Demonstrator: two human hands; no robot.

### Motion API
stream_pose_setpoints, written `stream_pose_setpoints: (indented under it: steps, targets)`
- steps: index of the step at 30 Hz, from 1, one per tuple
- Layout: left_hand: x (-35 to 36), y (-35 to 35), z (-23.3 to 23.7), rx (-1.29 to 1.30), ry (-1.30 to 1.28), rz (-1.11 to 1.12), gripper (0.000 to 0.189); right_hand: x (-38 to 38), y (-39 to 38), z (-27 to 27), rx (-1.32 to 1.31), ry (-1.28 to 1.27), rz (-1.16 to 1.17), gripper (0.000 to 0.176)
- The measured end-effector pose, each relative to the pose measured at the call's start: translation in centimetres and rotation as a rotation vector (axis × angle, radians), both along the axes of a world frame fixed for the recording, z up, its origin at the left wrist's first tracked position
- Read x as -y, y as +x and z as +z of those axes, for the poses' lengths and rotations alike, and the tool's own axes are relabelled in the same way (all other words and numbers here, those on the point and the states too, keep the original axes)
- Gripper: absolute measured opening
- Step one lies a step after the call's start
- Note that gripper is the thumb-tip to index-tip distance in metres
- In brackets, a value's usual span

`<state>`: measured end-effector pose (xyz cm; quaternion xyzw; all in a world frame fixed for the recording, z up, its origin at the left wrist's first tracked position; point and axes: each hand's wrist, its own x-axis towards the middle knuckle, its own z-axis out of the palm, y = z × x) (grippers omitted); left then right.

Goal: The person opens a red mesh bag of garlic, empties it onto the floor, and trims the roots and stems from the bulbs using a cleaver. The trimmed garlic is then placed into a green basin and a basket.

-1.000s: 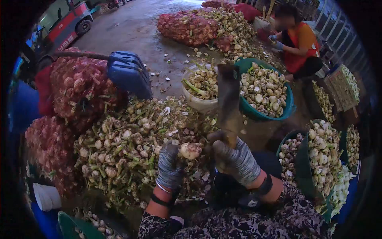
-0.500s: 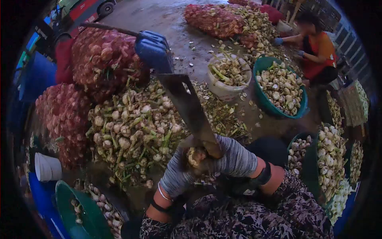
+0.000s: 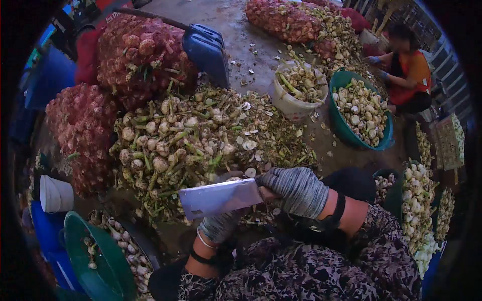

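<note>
My right hand [image 3: 296, 188], in a grey knit glove, is closed round the handle of a cleaver [image 3: 221, 198]. The broad blade points left, its flat face turned up towards me. Behind and below the blade is my gloved left hand [image 3: 219, 227], its fingers mostly hidden. It is closed on a garlic bulb [image 3: 234, 177], of which only a sliver shows over the blade's upper edge. A pale round slice [image 3: 250, 172] shows just beyond the blade. Ahead lies a big heap of garlic bulbs with stalks [image 3: 165, 145].
Red net sacks [image 3: 80, 135] of garlic and a blue shovel [image 3: 206, 52] stand beyond the heap. A white bucket [image 3: 288, 108] and a green tub [image 3: 334, 118] hold bulbs. Another green tub [image 3: 95, 256] is at lower left. A co-worker [image 3: 409, 75] crouches at upper right.
The cleaver has swung from pointing away to lying across to the left, over my left hand. The bulb, plainly visible before, is now mostly hidden. The view has shifted slightly.
</note>
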<state>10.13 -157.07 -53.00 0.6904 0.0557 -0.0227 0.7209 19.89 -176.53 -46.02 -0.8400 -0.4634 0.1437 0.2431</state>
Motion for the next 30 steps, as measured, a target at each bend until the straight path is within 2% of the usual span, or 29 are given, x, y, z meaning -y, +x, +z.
stream_pose_setpoints:
  steps: [2, 5, 6, 7, 10, 11, 13, 14, 16, 17, 20, 22, 23, 24, 25, 26, 27, 28, 29, 30]
  targets:
    - [-0.2, -0.7, -1.3, 0.012, -0.224, 0.012, 0.029, 0.1, 0.0, 0.0, 0.072, -0.052, 0.003, 0.027]
    - [-1.3, -0.6, -5.1, 0.043, -0.724, -0.037, 0.027, 0.2, -0.2, 0.6, 0.177, -0.020, 0.130, 0.029]
    - [-1.5, -0.6, -6.2, 0.050, -0.849, -0.060, 0.026, 0.3, -0.3, 0.5, 0.157, -0.092, 0.159, 0.038]
    - [-1.6, -0.5, -7.1, 0.057, -0.945, -0.079, 0.026, 0.3, -0.2, 0.5, 0.142, -0.163, 0.189, 0.047]
    - [-1.8, -0.6, -8.2, 0.088, -1.073, -0.109, 0.025, 0.1, -0.2, 1.4, 0.150, -0.197, 0.250, 0.048]
    - [-1.6, -0.9, -7.9, 0.089, -1.073, -0.109, 0.025, 0.1, -0.2, 1.5, 0.150, -0.197, 0.250, 0.048]
    - [-0.8, -1.5, -5.6, 0.035, -0.997, 0.015, 0.026, 0.0, -0.4, 1.5, 0.133, -0.241, 0.282, 0.024]
    - [-0.6, -1.8, -5.4, 0.033, -0.998, 0.017, 0.026, 0.1, -0.5, 1.5, 0.130, -0.242, 0.282, 0.024]
    - [-0.3, -2.3, -5.1, 0.028, -0.623, 0.131, 0.026, 0.2, -0.5, 1.1, 0.148, -0.200, 0.278, 0.020]
    - [-0.2, -2.4, -4.9, 0.026, -0.622, 0.130, 0.026, 0.1, -0.4, 0.8, 0.145, -0.199, 0.277, 0.020]
    - [-0.2, -2.5, -4.0, 0.074, -0.401, 0.023, 0.032, 0.3, 0.5, -0.7, 0.157, -0.274, 0.278, 0.019]
    - [-0.2, -2.4, -2.9, 0.110, -0.253, -0.050, 0.040, 0.8, 1.7, -2.1, 0.187, -0.081, 0.272, 0.016]
    - [0.0, -2.7, -1.9, 0.112, -0.252, -0.052, 0.040, 1.3, 3.0, -4.2, 0.198, -0.082, 0.184, 0.014]
    - [0.5, -2.9, -0.3, 0.032, -0.092, -0.033, 0.041, 2.2, 4.8, -5.7, 0.207, -0.080, 0.182, 0.014]
    - [0.8, -2.9, 0.7, -0.045, 0.068, -0.014, 0.041, 3.3, 6.7, -6.8, 0.157, -0.129, -0.033, 0.016]
    - [0.8, -2.7, 1.0, -0.035, 0.070, -0.015, 0.041, 3.9, 7.7, -7.1, 0.105, -0.173, -0.248, 0.018]
    - [0.6, -2.4, 1.3, -0.010, 0.099, -0.009, 0.042, 3.9, 6.3, -6.0, 0.035, -0.050, -0.345, 0.026]
    - [0.6, -2.2, 1.4, 0.011, 0.123, 0.009, 0.043, 3.2, 5.3, -5.3, 0.046, -0.053, -0.320, 0.026]
    - [0.7, -1.8, 1.1, -0.129, -0.078, 0.025, 0.062, 2.3, 4.2, -4.9, -0.274, 0.096, -0.320, 0.030]
    - [1.0, -1.3, 0.4, -0.122, -0.084, 0.030, 0.062, 1.6, 3.2, -4.9, -0.594, 0.248, -0.326, 0.035]
